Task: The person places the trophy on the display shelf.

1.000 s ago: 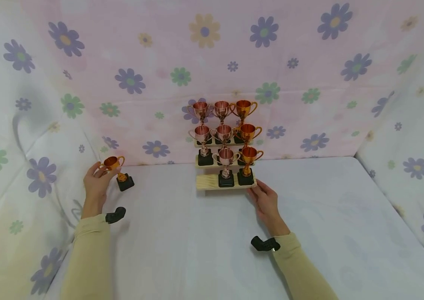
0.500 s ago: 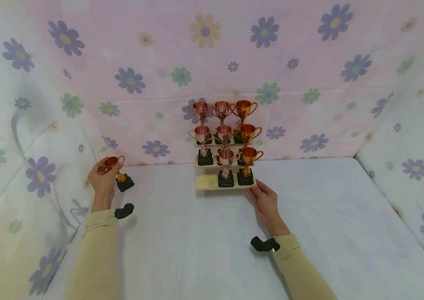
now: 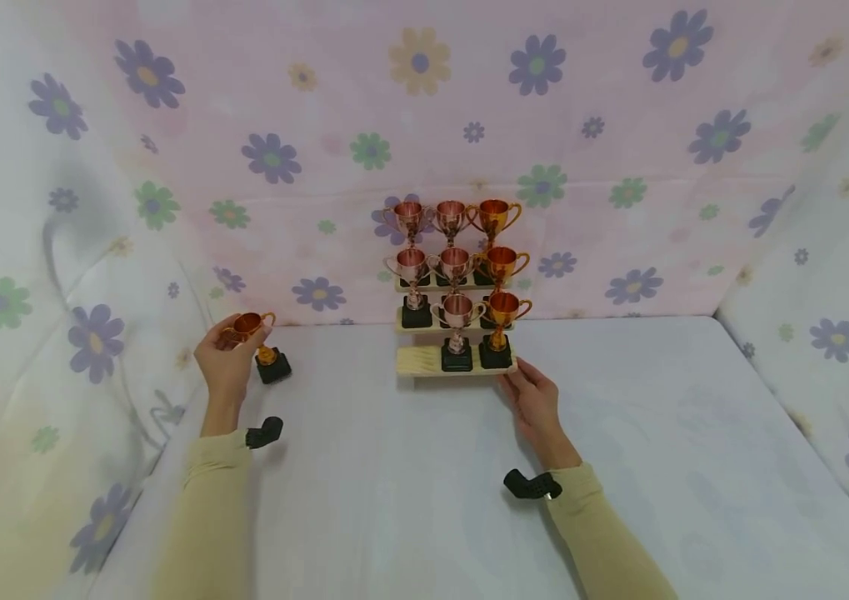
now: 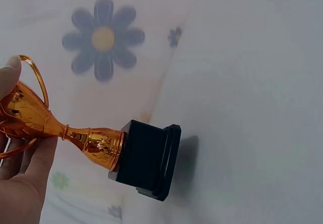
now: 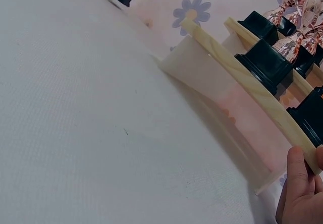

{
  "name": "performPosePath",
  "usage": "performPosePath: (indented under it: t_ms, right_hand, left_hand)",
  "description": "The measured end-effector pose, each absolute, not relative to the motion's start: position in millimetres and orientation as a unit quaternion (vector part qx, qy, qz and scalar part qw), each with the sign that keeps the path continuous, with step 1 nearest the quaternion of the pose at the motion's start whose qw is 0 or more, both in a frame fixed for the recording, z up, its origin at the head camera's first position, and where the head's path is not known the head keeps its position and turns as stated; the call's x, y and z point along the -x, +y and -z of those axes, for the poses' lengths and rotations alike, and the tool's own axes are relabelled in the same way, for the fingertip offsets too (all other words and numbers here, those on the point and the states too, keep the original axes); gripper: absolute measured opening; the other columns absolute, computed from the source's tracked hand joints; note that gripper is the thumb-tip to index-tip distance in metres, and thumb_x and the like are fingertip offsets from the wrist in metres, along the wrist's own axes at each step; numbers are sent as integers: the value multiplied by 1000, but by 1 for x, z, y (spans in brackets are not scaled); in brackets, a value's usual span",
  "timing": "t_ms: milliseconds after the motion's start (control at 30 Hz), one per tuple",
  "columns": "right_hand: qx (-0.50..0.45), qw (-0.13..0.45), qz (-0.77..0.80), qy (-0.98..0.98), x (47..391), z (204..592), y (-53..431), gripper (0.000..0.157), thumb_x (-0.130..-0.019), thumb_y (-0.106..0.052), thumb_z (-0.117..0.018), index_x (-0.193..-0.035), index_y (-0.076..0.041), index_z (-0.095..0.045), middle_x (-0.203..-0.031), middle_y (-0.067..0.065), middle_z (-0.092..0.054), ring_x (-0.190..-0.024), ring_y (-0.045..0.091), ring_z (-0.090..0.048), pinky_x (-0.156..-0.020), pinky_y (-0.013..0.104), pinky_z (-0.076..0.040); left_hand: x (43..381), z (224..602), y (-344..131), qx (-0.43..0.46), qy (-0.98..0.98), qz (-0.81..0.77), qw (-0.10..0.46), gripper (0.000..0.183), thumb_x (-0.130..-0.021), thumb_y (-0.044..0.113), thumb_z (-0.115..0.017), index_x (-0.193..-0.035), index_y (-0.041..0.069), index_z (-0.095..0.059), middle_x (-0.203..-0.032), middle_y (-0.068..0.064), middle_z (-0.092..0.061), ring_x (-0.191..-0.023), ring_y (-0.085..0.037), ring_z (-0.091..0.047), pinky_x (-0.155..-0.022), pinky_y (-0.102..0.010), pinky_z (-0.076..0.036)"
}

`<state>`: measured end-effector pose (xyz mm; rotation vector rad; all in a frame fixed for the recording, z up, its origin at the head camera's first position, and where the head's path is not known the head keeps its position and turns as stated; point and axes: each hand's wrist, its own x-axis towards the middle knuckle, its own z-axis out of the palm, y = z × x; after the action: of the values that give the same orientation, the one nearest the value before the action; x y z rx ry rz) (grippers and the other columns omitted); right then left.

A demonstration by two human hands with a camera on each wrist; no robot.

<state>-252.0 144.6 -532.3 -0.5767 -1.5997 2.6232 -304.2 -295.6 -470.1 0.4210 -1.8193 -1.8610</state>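
Note:
At the left side, my left hand point(image 3: 223, 371) holds a small gold trophy cup point(image 3: 267, 355) by its bowl. In the left wrist view the thumb lies at one handle and the fingers wrap beneath the bowl; the trophy's black base point(image 4: 146, 158) is tilted close over the white surface. My right hand point(image 3: 536, 408) grips the front right corner of a tiered wooden display stand point(image 3: 417, 360), thumb and fingertips at the lowest shelf's edge. That shelf bears a rose-gold trophy point(image 3: 457, 333) in the middle and a gold trophy point(image 3: 501, 333) on the right.
Several more rose-gold and gold trophies, such as a rose-gold one point(image 3: 408, 221), stand on the two upper shelves. Flowered cloth point(image 3: 319, 167) forms the back and side walls around the white tabletop point(image 3: 364, 483).
My left hand has come in closer around the trophy's bowl, its fingers shifting from the left handle. The whole view has turned slightly left. My right hand keeps its grip on the stand.

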Motion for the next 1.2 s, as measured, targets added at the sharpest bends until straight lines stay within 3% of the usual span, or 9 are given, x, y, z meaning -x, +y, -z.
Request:
performPosePath:
  t_ms: [333, 500, 800, 1200]
  right_hand:
    - [184, 4, -839, -512, 248, 533, 149, 49, -107, -4, -48, -153, 6, -36, -157, 23, -38, -134, 27, -50, -102, 26, -53]
    - [192, 2, -840, -508, 248, 532, 150, 48, -107, -5, -49, -153, 4, -37, -157, 20, -41, -134, 26, -50, -102, 25, -54]
    - [198, 1, -838, -509, 248, 532, 152, 49, -107, -6, -50, -153, 4, -37, -156, 21, -41, -129, 23, -54, -99, 24, -55]
    - [199, -4, -840, -505, 248, 534, 150, 48, -107, -6, -49, -153, 3, -39, -155, 19, -42, -133, 26, -52, -98, 24, -55]
  left_hand:
    - [287, 450, -220, 22, -693, 683, 227, 45, -80, 0, -85, -122, -3, -68, -103, 7, -73, -94, -11, -69, -84, -15, -59]
    - [283, 439, -175, 91, -695, 682, 207, 44, -81, -3, -83, -122, -5, -68, -107, 2, -73, -94, -11, -70, -85, -21, -60]
    - [287, 450, -115, 147, -707, 670, 175, 43, -82, -1, -84, -122, -5, -68, -116, -23, -68, -95, -14, -67, -84, -25, -62]
    - [295, 462, -93, 128, -693, 683, 191, 44, -80, 0, -85, -121, -4, -69, -115, -20, -68, -94, -15, -67, -81, -24, -62]
